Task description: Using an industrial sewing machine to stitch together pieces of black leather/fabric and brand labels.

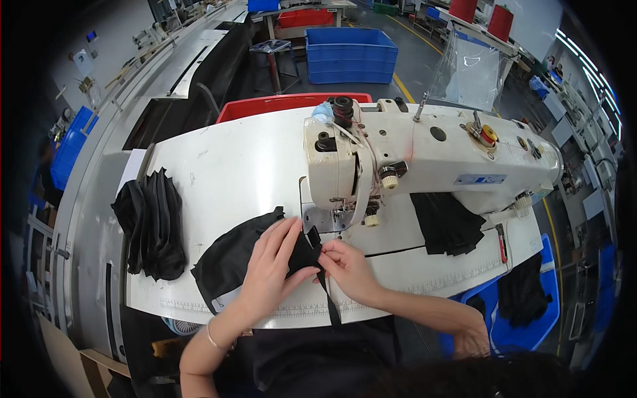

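Note:
A black fabric piece (229,253) lies on the white sewing machine table, its right end just in front of the needle area. My left hand (271,262) rests flat on this piece with fingers stretched out and the thumb pointing right. At the fabric's right edge, my right hand (348,270) pinches a narrow black strip (332,306) between thumb and fingertips. The strip's tail hangs down over the table's front edge. Just beyond both hands stands the white sewing machine (424,149), its presser foot (342,211) close to the fabric. Where strip and fabric meet is partly hidden by my fingers.
Folded black fabric pieces (151,225) lie at the table's left edge; another black stack (446,222) sits under the machine arm. Red-handled snippers (501,244) lie at the right. A blue bin (547,298) holds black fabric below. A red bin (285,103) stands behind the table.

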Demonstrator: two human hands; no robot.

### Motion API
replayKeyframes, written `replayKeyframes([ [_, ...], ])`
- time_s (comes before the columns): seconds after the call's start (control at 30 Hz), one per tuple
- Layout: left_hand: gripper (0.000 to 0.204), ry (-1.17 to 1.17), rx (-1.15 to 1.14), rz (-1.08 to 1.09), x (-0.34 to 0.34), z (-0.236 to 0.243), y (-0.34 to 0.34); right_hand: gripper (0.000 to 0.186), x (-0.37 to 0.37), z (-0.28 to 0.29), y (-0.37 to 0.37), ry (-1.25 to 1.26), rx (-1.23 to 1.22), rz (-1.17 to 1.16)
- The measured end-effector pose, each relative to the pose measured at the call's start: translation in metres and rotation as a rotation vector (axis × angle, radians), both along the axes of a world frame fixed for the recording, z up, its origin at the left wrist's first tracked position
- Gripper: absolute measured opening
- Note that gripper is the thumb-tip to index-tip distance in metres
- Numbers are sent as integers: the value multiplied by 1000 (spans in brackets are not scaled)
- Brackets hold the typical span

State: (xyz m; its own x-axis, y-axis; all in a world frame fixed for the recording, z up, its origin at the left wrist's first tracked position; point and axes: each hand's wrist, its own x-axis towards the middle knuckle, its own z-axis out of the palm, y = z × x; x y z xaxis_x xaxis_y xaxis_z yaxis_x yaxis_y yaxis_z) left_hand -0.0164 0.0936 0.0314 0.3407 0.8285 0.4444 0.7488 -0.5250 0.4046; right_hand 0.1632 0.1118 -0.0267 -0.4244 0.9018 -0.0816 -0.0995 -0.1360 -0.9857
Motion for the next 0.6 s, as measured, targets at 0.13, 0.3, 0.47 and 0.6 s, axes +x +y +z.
replayKeyframes([
  [0.13,42,-348,-677,-321,-1,0,43,12,10,11,4,224,-128,43],
  [0.3,25,-339,-774,-261,-3,-7,48,16,43,7,-3,127,-161,339],
  [0.47,23,-251,-715,-234,-5,-6,54,35,53,5,1,-548,1203,267],
  [0.6,28,-114,-448,-136,1,-16,79,30,43,5,27,-888,1732,212],
])
